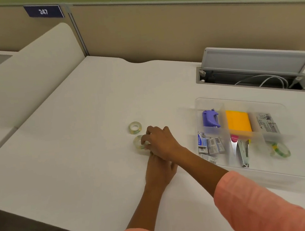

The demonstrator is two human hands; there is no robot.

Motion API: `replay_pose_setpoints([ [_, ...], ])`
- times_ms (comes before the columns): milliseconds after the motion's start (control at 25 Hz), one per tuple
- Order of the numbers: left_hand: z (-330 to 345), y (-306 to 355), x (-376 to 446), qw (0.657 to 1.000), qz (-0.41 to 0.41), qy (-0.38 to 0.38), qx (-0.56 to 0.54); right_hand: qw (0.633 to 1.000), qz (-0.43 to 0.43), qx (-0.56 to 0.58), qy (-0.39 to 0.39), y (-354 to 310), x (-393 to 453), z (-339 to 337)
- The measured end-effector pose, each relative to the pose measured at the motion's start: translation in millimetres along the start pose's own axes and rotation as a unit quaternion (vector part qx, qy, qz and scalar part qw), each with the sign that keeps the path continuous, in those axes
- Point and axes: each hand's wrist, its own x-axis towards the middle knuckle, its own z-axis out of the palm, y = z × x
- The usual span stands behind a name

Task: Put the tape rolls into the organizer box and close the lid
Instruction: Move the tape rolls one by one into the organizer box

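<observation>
White laminate covers the worktop (88, 138), and I have both hands out over its middle. My right hand (161, 142) reaches across from the right, fingers curled down onto a clear tape roll with a pale green-yellow core (138, 143) that lies flat on the worktop; the fingertips pinch its near-right rim, so that grip is closed on the roll. My left hand (159, 171) lies just under the right wrist, palm down, fingers pointing toward the same roll; whether its grip touches or holds the roll I cannot tell, since the right hand covers its fingertips. Both forearms come out of salmon-pink sleeves (255, 204).

A second clear tape roll of the same kind (135, 128) sits flat just beyond the first, close to it but apart, and untouched.

To the right stands a clear plastic organizer box with dividers (243, 168); I cannot make out its lid. A third clear roll with green and yellow markings (280, 151) already lies in its near-right compartment. The other compartments hold a purple plastic hole punch (210, 119), an orange block of sticky notes (238, 122), small boxes of staples (211, 145), a metal stapler (244, 153) and a white labelled packet (267, 124).

Behind the box, a grey cable hatch (257, 61) stands propped open in the worktop, white cables (265, 81) showing inside.
</observation>
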Motion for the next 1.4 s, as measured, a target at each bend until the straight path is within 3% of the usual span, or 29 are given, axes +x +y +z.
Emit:
replay_pose_setpoints([
  [240, 2.8, -2.0, 3.9, 0.999, -0.018, -0.012, -0.042, 0.973, 0.113, 0.166, 0.111, 61.4, -35.9, -57.7],
  [560, 4.5, -1.7, 6.2, 0.998, -0.031, -0.033, -0.050, 0.943, 0.269, 0.112, 0.158, 176.7, -176.5, -124.6],
  [680, 8.6, 11.3, 13.8, 0.990, -0.091, -0.015, -0.103, 0.937, 0.316, 0.079, 0.125, 200.4, -224.7, -132.9],
  [800, 12.8, 27.3, 21.1, 0.984, -0.132, 0.010, -0.118, 0.943, 0.302, 0.107, 0.091, 211.0, -257.3, -127.9],
  [960, 15.8, 28.7, 23.8, 0.988, -0.121, 0.023, -0.090, 0.955, 0.295, -0.028, 0.005, 216.6, -271.1, -111.0],
  [1400, 18.2, 28.9, 22.1, 0.992, -0.104, 0.023, -0.069, 0.951, 0.269, -0.115, -0.102, 216.2, -268.5, -105.5],
])
